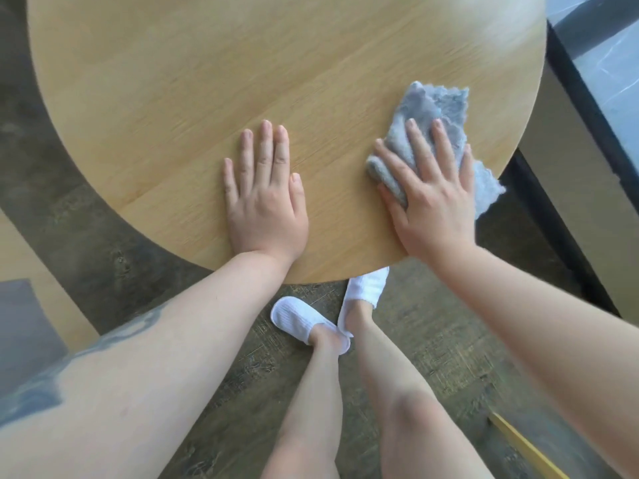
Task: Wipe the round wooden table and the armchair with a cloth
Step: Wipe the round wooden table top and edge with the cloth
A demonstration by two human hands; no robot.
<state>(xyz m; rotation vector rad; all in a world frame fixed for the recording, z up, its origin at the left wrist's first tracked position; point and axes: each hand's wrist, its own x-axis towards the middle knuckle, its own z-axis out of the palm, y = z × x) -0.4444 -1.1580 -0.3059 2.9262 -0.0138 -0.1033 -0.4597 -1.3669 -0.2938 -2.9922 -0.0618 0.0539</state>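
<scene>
The round wooden table [242, 81] fills the upper part of the head view, its light top bare. My left hand [264, 198] lies flat on the table near its front edge, fingers straight and together. To its right, my right hand [432, 198] presses with spread, straight fingers on a grey fluffy cloth [435, 105] close to the table's right edge. Part of the cloth hangs past the rim. No armchair is clearly in view.
Dark wood floor [432, 323] runs below the table, with my legs and white slippers [304, 323] at its front edge. A dark marble-topped counter [605, 81] stands at the right. A grey and tan piece of furniture [20, 323] shows at the left edge.
</scene>
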